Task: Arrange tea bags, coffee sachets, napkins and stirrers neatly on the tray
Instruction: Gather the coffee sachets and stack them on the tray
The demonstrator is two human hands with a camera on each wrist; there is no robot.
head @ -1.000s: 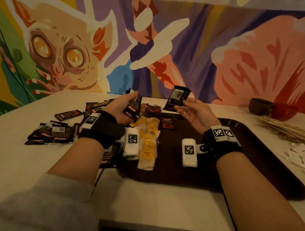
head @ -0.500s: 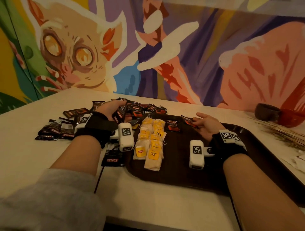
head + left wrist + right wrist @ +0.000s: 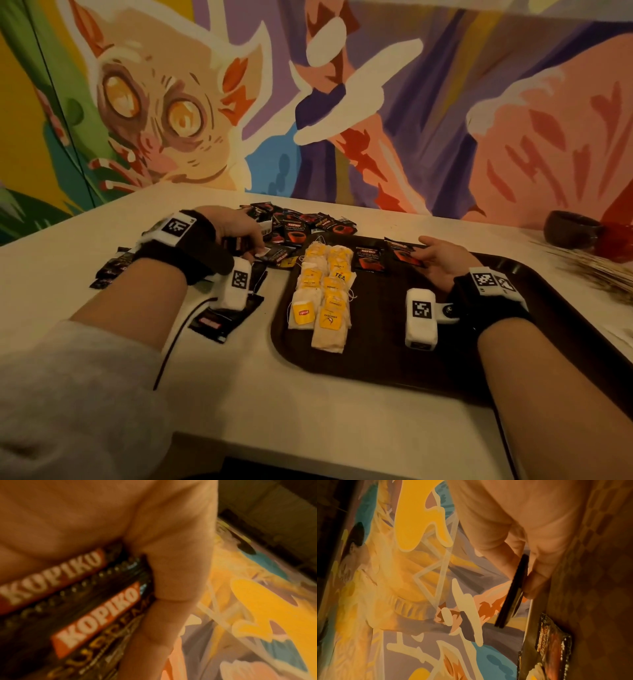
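A dark brown tray (image 3: 394,359) lies on the pale table. Two rows of yellow-tagged tea bags (image 3: 325,294) fill its left part, and one black coffee sachet (image 3: 369,259) lies flat beyond them. My right hand (image 3: 433,255) pinches another black coffee sachet (image 3: 404,253) (image 3: 513,592) low over the tray's far side, just right of the flat sachet (image 3: 551,646). My left hand (image 3: 239,233) rests on the table left of the tray and grips a stack of Kopiko sachets (image 3: 82,601) in its curled fingers.
More coffee sachets are heaped behind the tray (image 3: 305,226) and scattered left of my left wrist (image 3: 109,270); one lies near the tray's front left corner (image 3: 222,318). Wooden stirrers (image 3: 592,270) and two dark bowls (image 3: 572,229) sit at the far right. A painted wall backs the table.
Both hands came down from chest height. The right hand lowered its sachet to just above the tray beside the flat one; the left hand dropped to the table with its stack.
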